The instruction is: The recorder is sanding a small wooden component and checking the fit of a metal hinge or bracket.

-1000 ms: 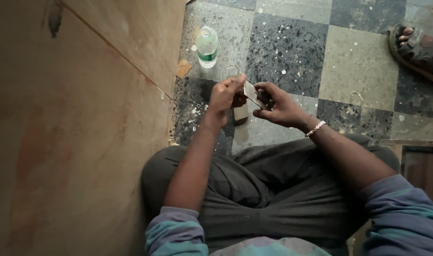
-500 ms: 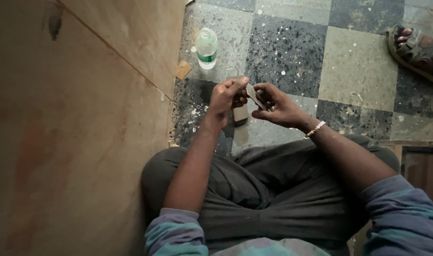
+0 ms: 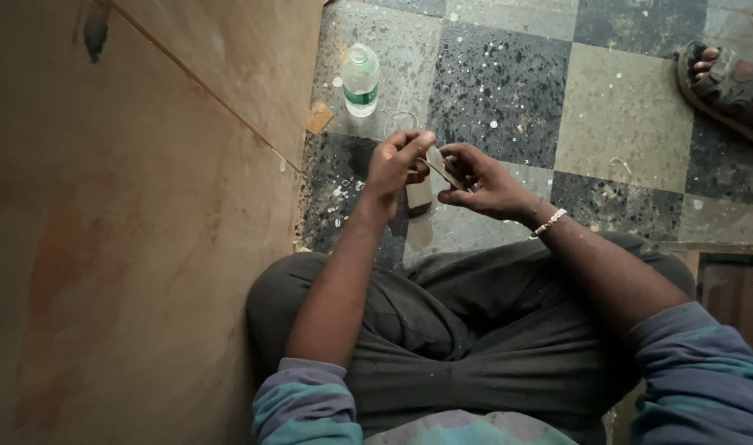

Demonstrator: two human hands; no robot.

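Both hands pinch one thin pale strip [image 3: 439, 165] over the floor [image 3: 615, 107]; left hand [image 3: 397, 161] steadies, right hand [image 3: 483, 177] clamps the other end.

We count two hands at work: our left hand [image 3: 397, 161] and our right hand [image 3: 483, 177]. Between them there is one thin flat strip [image 3: 442, 167], pinched by both. Just below it we count one small pale block [image 3: 419, 194]; whether it rests on the floor we cannot tell. On the checkered floor [image 3: 615, 124] stands one clear plastic bottle [image 3: 361, 80] with a green label, and near it lies one small scrap of cardboard [image 3: 319, 118]. One large plywood sheet [image 3: 129, 231] fills the left side. One sandalled foot [image 3: 727, 82] of another person shows at the top right. One beaded bracelet [image 3: 549, 222] circles our right wrist.
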